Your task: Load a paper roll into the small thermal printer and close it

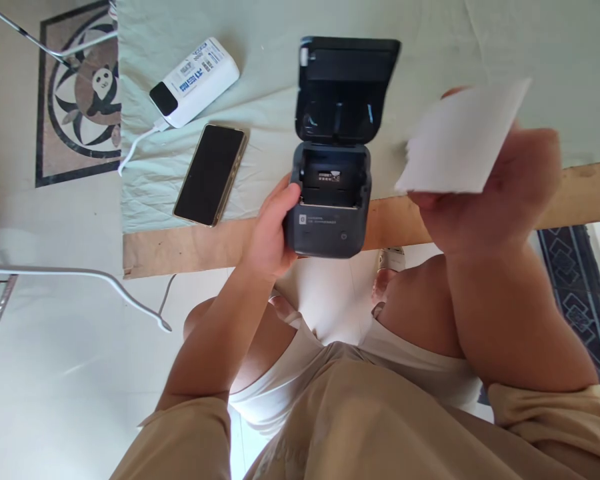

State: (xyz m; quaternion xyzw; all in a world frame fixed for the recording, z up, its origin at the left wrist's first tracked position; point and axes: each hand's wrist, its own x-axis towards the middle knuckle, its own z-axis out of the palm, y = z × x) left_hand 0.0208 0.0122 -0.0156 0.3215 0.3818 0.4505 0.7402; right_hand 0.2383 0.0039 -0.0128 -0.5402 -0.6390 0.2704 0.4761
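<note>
My left hand (273,230) grips the left side of a small dark label printer (325,233) over the table's front edge. Its lid (347,87) is swung up, and the inside compartment shows a small white printed marking but no roll. To the right, my right hand (500,180) holds a white piece of paper (463,137) that looks like a strip or a roll, with one rough edge. The paper hides most of the fingers, and this hand is slightly blurred. Printer and paper are apart from each other.
A smartphone (211,175) with a dark screen lies left of the printer on the pale green tablecloth (275,120). Behind it is a white power bank (195,80) with a cable (140,141) plugged in. A bare wooden edge (195,250) runs along the table's front.
</note>
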